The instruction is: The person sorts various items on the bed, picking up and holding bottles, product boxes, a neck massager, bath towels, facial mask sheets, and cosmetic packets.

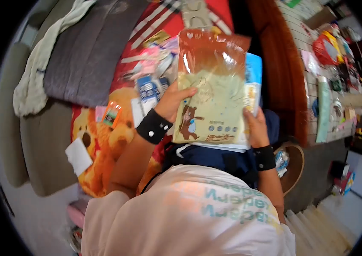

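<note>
In front of my body is a brown and cream plastic package (213,91) with a bear picture near its lower left corner. My left hand (175,99) grips its left edge, thumb on the front, the other fingers hidden behind. A blue and white package (253,77) lies behind it and shows along the right side. My right hand (256,128) closes on the right edges of both, near the lower corner. Left of the package, blue and white packets (149,91) and an orange packet (112,114) lie on the red bear-print cloth (119,138).
A grey cushion (87,47) and a white cloth (31,85) lie at the left on a sofa. A wooden edge (283,64) runs along the right, beside a tiled surface with a green tube (323,109). A round bin (294,166) stands at lower right.
</note>
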Demonstrator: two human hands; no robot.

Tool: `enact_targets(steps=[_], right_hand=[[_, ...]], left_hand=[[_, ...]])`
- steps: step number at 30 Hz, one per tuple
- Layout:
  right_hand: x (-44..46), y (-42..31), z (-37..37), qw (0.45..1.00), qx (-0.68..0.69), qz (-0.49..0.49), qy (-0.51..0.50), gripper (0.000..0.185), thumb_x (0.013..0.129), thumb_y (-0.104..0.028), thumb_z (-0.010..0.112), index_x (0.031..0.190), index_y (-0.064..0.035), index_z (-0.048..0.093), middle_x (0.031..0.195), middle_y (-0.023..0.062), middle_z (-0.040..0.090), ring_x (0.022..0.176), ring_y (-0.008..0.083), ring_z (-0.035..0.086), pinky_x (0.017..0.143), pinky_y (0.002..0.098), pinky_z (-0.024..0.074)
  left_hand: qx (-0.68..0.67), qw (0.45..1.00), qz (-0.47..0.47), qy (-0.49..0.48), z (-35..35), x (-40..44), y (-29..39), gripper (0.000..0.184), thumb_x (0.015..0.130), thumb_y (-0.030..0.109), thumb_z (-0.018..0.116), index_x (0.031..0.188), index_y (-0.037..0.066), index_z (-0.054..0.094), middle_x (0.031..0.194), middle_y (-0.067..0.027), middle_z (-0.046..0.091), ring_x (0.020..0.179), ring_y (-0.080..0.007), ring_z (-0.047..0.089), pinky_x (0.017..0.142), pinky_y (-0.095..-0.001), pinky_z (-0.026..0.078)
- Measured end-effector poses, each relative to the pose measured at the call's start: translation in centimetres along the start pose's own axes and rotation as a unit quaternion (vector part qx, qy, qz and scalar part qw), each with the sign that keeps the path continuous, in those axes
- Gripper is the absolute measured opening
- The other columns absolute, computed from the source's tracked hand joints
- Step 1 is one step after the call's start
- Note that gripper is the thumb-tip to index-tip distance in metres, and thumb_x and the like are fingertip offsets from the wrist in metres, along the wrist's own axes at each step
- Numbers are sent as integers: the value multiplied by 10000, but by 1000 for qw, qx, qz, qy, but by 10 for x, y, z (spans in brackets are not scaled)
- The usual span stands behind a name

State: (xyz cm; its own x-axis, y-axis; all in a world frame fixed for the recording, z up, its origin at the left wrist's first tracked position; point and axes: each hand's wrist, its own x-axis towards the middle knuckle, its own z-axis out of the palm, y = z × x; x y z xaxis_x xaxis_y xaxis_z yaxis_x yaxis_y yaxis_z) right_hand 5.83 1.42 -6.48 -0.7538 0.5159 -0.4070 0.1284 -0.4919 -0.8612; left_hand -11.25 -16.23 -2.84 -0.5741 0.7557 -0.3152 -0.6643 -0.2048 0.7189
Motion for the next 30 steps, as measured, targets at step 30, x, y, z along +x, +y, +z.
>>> enact_targets(steps=[30], right_hand=[[-7, 4, 2, 999, 35, -8, 9, 284, 841, -115, 488, 1092, 14, 457, 985, 86, 560, 823, 113, 544, 713, 227, 444]], left_hand=[[629, 750, 183, 98, 81, -45, 44, 389, 721, 124, 512, 1070, 42, 364, 880, -204, 513, 766, -367, 536, 668, -429, 435]])
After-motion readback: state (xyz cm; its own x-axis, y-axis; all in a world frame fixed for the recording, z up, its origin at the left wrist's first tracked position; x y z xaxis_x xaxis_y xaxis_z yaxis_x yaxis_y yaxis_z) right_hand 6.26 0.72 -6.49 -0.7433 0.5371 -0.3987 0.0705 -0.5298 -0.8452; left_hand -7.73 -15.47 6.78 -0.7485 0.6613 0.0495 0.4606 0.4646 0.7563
